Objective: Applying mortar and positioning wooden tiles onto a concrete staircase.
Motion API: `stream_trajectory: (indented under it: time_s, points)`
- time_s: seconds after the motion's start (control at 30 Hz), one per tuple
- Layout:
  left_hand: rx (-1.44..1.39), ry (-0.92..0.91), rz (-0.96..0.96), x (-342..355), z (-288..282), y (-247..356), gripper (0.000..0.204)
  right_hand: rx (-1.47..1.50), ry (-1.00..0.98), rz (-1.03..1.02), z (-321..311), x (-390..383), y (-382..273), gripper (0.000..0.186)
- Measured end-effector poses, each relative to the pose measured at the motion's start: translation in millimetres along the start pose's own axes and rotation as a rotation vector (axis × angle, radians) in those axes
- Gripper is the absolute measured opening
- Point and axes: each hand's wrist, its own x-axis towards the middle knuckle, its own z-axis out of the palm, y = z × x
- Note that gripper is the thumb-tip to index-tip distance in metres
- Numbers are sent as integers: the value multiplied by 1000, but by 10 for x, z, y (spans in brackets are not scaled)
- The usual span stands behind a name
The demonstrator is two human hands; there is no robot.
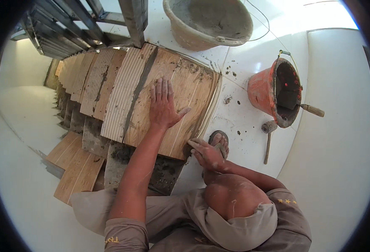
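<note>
My left hand (164, 108) lies flat with spread fingers on a wood-look tile (189, 90) on the top stair step. Smears of mortar mark the tile's surface, mostly along its far side. My right hand (209, 156) is low at the tile's near right corner, its fingers stretched out toward the edge; I see nothing held in it. Left of the tile runs a dark grey strip (141, 90), and beyond it a ribbed, cream-coloured nosing tile (124, 92).
A metal railing (132, 21) borders the far left stairs. A grey mortar bucket (185, 35) stands at the back. To the right are a red bucket (261, 90) with a wooden-handled trowel (313, 110) and a mallet (269, 127). More wood-look tiles (80, 170) lie on lower steps.
</note>
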Motion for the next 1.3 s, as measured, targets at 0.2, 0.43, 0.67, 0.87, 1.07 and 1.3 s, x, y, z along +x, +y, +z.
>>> stream_trajectory:
  time_s: [0.2, 0.43, 0.67, 0.87, 1.07, 1.3]
  points:
    - [-21, -18, 1, 34, -72, 25, 127, -1, 70, -61, -581, 250, 215, 43]
    - [-24, -28, 236, -299, 39, 39, 111, 40, -27, -32, -831, 414, 179, 36]
    - [-374, -552, 744, -855, -35, 446, 90, 183, 298, -149, -929, 478, 363, 33]
    - [-507, -763, 851, -1586, -110, 239, 86, 368, 325, -42, -872, 459, 245, 32]
    - [-455, -1015, 752, -2144, -592, -174, 74, 388, 310, -78, -741, 493, 238, 32]
    - [-269, -492, 669, -1473, -1376, -540, 44, 190, 310, -260, -917, 485, -181, 31]
